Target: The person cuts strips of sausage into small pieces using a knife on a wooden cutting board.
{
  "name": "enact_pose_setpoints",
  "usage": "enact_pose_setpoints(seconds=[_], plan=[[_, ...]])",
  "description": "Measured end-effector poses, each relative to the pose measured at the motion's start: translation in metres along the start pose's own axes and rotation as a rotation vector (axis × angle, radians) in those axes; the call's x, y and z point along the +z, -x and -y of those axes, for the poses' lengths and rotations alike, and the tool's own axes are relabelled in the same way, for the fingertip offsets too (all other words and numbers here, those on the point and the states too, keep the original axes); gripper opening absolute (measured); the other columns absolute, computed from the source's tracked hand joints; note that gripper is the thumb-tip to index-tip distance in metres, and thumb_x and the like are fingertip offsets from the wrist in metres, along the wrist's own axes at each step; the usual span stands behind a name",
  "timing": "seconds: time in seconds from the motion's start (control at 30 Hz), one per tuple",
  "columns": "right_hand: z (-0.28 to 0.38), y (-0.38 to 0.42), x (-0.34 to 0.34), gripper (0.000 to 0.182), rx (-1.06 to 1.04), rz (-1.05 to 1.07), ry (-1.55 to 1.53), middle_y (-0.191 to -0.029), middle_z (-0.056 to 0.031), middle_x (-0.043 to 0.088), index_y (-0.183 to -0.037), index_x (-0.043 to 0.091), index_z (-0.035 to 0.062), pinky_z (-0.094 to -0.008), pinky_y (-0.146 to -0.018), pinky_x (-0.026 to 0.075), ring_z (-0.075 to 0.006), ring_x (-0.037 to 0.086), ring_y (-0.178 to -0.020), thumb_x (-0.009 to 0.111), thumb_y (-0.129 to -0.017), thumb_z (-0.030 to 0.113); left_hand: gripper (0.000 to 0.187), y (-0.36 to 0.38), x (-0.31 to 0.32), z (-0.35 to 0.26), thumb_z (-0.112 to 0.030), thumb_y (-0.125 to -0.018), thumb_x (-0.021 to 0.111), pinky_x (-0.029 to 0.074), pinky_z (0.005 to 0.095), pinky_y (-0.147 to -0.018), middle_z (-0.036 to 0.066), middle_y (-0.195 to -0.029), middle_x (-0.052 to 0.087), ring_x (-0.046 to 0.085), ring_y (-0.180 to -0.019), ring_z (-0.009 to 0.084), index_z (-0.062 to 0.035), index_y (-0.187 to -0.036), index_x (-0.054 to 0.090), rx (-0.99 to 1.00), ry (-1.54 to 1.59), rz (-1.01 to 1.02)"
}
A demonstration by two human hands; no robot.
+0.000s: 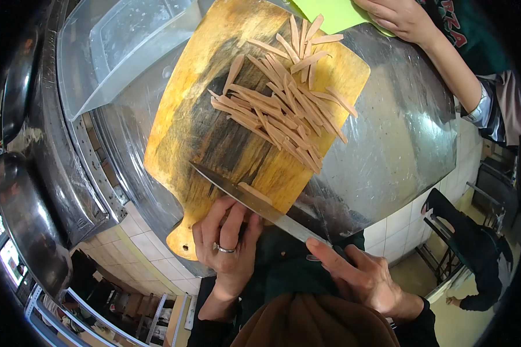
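Observation:
In the head view, my right hand (362, 274) is closed round the handle of a kitchen knife (243, 198), its index finger stretched along the top. The blade lies slanting across the near end of a wooden cutting board (176, 139). Just behind the blade, my left hand (228, 240), with a ring on one finger, has its fingers bent down on the board. Whatever sits under those fingertips is hidden. One pinkish-tan strip (255, 192) lies against the far side of the blade. Farther up the board spreads a loose pile of similar strips, maybe sliced meat (283, 110).
A clear plastic container (133, 63) stands at the upper left on the metal table (399, 127). At the top right, another person's hand (399, 17) rests by a green sheet or board (330, 14). Another person (474, 248) is at the lower right. Dark pans (29, 220) line the left.

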State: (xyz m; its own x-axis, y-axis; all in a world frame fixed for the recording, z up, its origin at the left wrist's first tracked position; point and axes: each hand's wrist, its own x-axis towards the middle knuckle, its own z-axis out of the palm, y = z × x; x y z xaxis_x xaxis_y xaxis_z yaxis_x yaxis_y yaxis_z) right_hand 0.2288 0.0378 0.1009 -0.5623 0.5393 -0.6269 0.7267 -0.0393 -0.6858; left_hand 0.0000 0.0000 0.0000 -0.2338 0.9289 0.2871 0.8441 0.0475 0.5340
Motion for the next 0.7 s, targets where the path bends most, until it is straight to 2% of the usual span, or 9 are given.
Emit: enact_pose_setpoints(seconds=[0.07, 0.17, 0.4, 0.5, 0.7], plan=[[0.001, -0.005, 0.001, 0.086, -0.002, -0.021, -0.031, -0.08, -0.0143, 0.055, -0.165, 0.031, 0.0348, -0.0455, -0.052, 0.055, -0.0328, 0.065, -0.063, 0.068, -0.093, 0.004, 0.041, -0.002, -0.004, -0.005, -0.005, -0.07, 0.091, 0.051, 0.0349, -0.081, 0.009, -0.116, 0.074, 0.068, -0.097, 0.0263, -0.0092, -0.108, 0.077, -0.004, -0.004, -0.002], [-0.003, -0.018, 0.008, 0.083, -0.036, -0.112, 0.013, -0.076, -0.0139, 0.054, -0.164, 0.033, 0.0351, -0.0458, -0.052, 0.055, -0.0336, 0.063, -0.058, 0.066, -0.095, 0.003, 0.041, -0.001, 0.007, 0.0, -0.006, -0.07, 0.092, 0.051, 0.0336, -0.081, 0.007, -0.115, 0.075, 0.069, -0.096, 0.0243, -0.0094, -0.108, 0.077, -0.006, 0.018, -0.024], [-0.008, -0.046, 0.007, 0.073, -0.188, -0.277, -0.027, -0.066, -0.011, 0.054, -0.161, 0.043, 0.027, -0.0423, -0.052, 0.055, -0.0296, 0.06, -0.053, 0.068, -0.096, 0.004, 0.04, -0.003, 0.006, 0.0, -0.008, -0.074, 0.092, 0.05, 0.0323, -0.082, 0.005, -0.116, 0.075, 0.071, -0.098, 0.0214, -0.0097, -0.111, 0.078, -0.003, 0.034, -0.055], [-0.002, -0.033, 0.004, 0.071, -0.124, -0.292, -0.059, -0.074, -0.0124, 0.06, -0.154, 0.054, 0.0148, -0.0367, -0.059, 0.054, -0.0283, 0.057, -0.057, 0.069, -0.089, -0.011, 0.04, -0.003, 0.009, 0.001, -0.008, -0.075, 0.092, 0.051, 0.0322, -0.082, 0.005, -0.117, 0.075, 0.071, -0.099, 0.0215, -0.0101, -0.112, 0.078, 0.005, 0.037, -0.078], [0.001, -0.013, 0.012, 0.07, -0.095, -0.21, -0.129, -0.074, -0.0128, 0.056, -0.154, 0.054, 0.0141, -0.0364, -0.061, 0.054, -0.0255, 0.058, -0.059, 0.067, -0.09, -0.011, 0.039, 0.001, 0.009, 0.004, -0.007, -0.074, 0.091, 0.051, 0.0325, -0.082, 0.005, -0.117, 0.076, 0.07, -0.097, 0.023, -0.0102, -0.111, 0.078, 0.017, 0.033, -0.09]])
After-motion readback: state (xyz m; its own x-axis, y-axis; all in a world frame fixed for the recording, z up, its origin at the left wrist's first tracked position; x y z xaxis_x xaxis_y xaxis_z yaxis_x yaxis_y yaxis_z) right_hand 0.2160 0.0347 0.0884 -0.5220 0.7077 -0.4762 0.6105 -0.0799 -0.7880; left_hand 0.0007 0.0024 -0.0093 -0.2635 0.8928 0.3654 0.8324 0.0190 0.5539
